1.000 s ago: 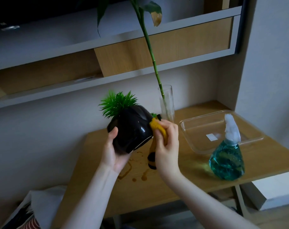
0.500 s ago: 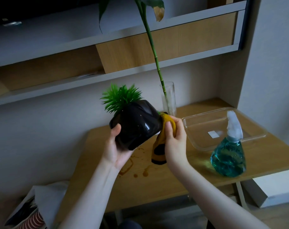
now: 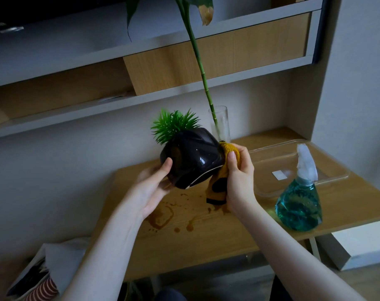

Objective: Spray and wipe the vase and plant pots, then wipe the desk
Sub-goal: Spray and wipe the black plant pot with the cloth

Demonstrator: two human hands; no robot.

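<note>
A glossy black plant pot (image 3: 192, 158) with spiky green leaves is tilted in the air above the wooden desk (image 3: 206, 240). My left hand (image 3: 154, 190) grips its lower left side, thumb on the front. My right hand (image 3: 239, 177) presses a yellow and black cloth (image 3: 219, 183) against the pot's right side. A clear glass vase (image 3: 221, 124) with a tall green stalk stands on the desk behind the pot. Brown spill stains (image 3: 163, 216) mark the desk under my hands.
A spray bottle (image 3: 299, 205) of blue-green liquid stands at the desk's right front. Behind it lies a clear plastic tray (image 3: 328, 168). Shelves (image 3: 141, 98) hang above the desk, a wall closes the right side, and a white box (image 3: 362, 244) sits on the floor.
The pot has risen a little and my right hand has slid the cloth up along its right side. My left hand keeps its hold.
</note>
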